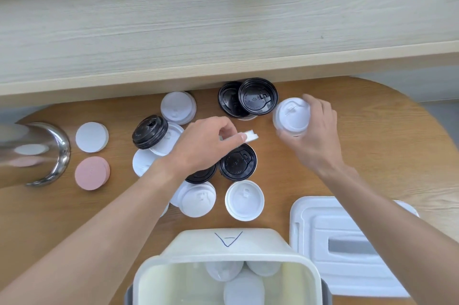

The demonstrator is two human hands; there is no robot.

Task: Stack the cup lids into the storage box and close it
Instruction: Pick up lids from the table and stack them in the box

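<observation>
Cup lids (244, 200), white and black, lay scattered across the middle of the round wooden table (387, 155) as I watched; several more white ones sat already inside the storage box (223, 250), which stood open at the near edge.

- Box lid (347, 250): white, lying flat on the table just right of the box.
- My right hand (315, 135): fingers curled round a white lid (291, 118), held up off the table beside two overlapping black lids (258, 96).
- My left hand (206, 143): pinching a white lid by its edge (249, 136) above another black lid (238, 165). Hands apart.
- Left side: two flat discs, one white (92, 137) and one pink (92, 173), next to a shiny metal vessel (47, 153).
- Far side: a pale wooden shelf (223, 31) overhanging the table.
</observation>
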